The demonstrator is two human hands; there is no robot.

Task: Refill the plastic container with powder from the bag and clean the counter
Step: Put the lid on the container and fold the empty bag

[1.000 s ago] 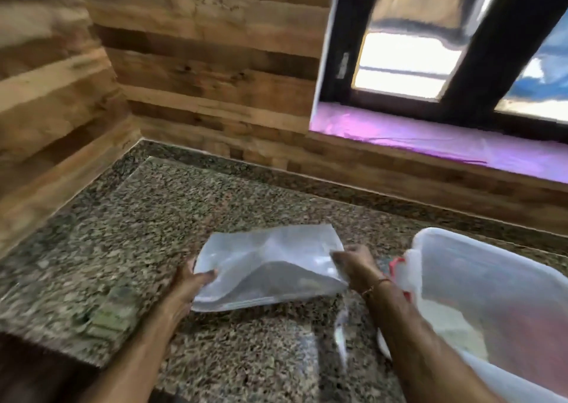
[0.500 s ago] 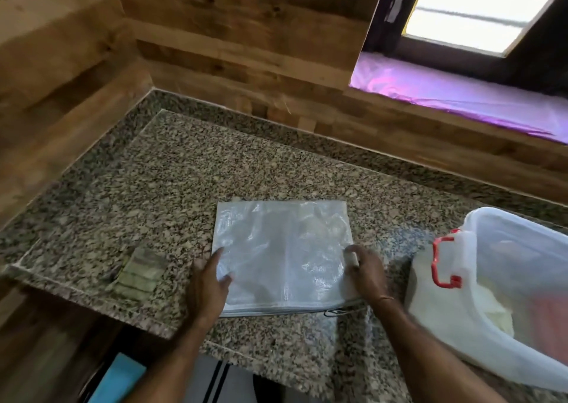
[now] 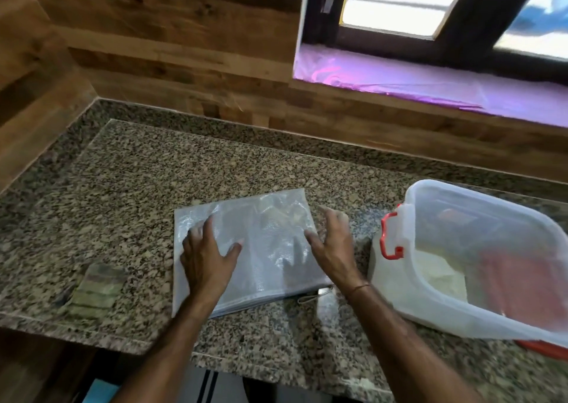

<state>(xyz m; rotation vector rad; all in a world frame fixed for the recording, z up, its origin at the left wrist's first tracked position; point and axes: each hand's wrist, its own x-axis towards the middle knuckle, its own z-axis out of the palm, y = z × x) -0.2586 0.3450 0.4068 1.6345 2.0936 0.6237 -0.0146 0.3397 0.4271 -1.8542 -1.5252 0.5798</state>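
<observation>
The flat, translucent white woven-plastic bag (image 3: 246, 249) lies spread on the speckled brown granite counter (image 3: 129, 187), its stitched edge toward the person, and it looks empty or nearly so; laid flat like this it seems ready to be smoothed or folded away, now that the pouring appears done. The left hand (image 3: 207, 256) rests palm down on the bag's near-left part, its fingers (image 3: 209, 227) spread wide and laid flat on the plastic, pinning it rather than gripping anything. The right hand (image 3: 333, 243) sits at the bag's right edge, open, with its fingers slightly curved and parted; the thumb tip seems to touch the plastic, but whether the other fingertips press the bag or hang just over the counter beside it cannot be told. Neither hand pinches or holds anything. Just beside the right forearm stands the large clear plastic container with red clip handles (image 3: 461, 249), open and lidless, with pale cream powder (image 3: 439, 276) lying in its bottom and something reddish, blurred, showing through on its far side. It sits close to the bag, probably so the powder had a short way to travel. To the left, well apart from the bag and near the counter's front edge, lies a small greenish folded item (image 3: 95, 289), too blurred to identify
</observation>
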